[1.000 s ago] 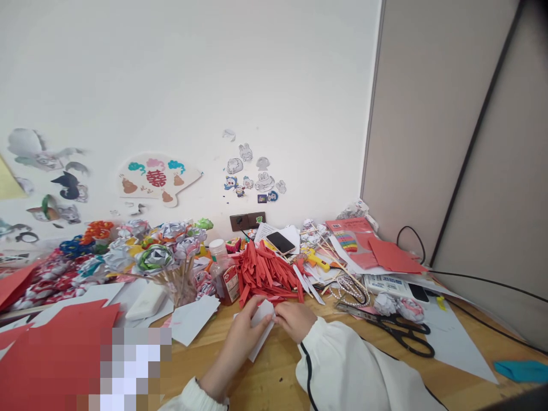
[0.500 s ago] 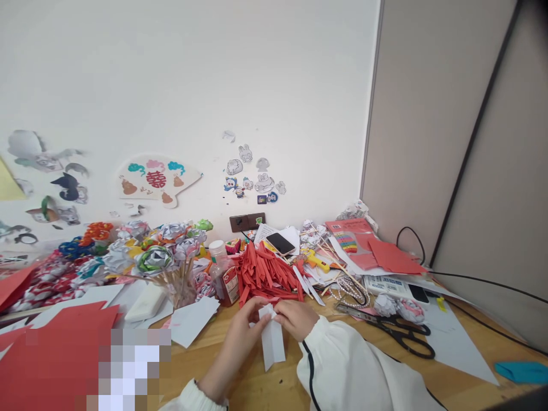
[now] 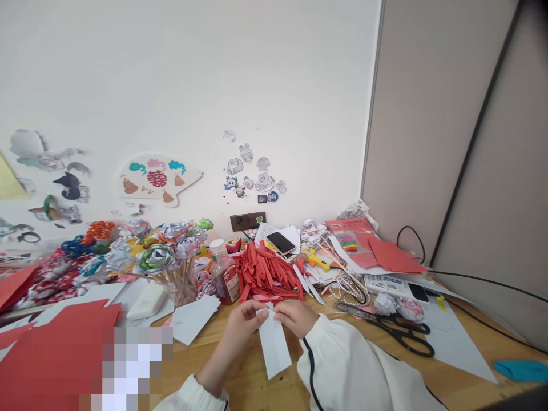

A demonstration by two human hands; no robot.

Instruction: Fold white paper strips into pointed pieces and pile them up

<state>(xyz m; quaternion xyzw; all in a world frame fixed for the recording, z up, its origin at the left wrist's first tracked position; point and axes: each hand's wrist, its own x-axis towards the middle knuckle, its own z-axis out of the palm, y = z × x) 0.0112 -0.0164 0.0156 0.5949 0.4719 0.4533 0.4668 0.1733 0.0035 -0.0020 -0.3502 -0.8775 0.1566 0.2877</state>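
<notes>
"What are the 2 hands holding?"

"1 creased strip of smooth white paper (image 3: pixel 275 345). The left hand (image 3: pixel 242 321) is pinching its upper left edge between thumb and fingers, the right hand (image 3: pixel 298 317) is pinching the upper right, and the strip is extending toward 6 o'clock, above the wooden tabletop (image 3: pixel 244 374)."

"What's lying at 12 o'clock from them?"

"A heap of narrow, pointed red paper strips (image 3: pixel 268 271), too tangled for counting. Beyond it, 1 flat smartphone (image 3: pixel 280 243) is resting. Near 1 o'clock, 1 yellow glue gun (image 3: pixel 317 260) is lying."

"And 3 o'clock?"

"1 pair of black-handled scissors (image 3: pixel 382 323) is lying open or shut, I can't tell, with 2 crumpled paper balls (image 3: pixel 385 304) sitting beside it."

"9 o'clock?"

"1 flat white sheet (image 3: pixel 192 319) is lying near the left hand."
</notes>
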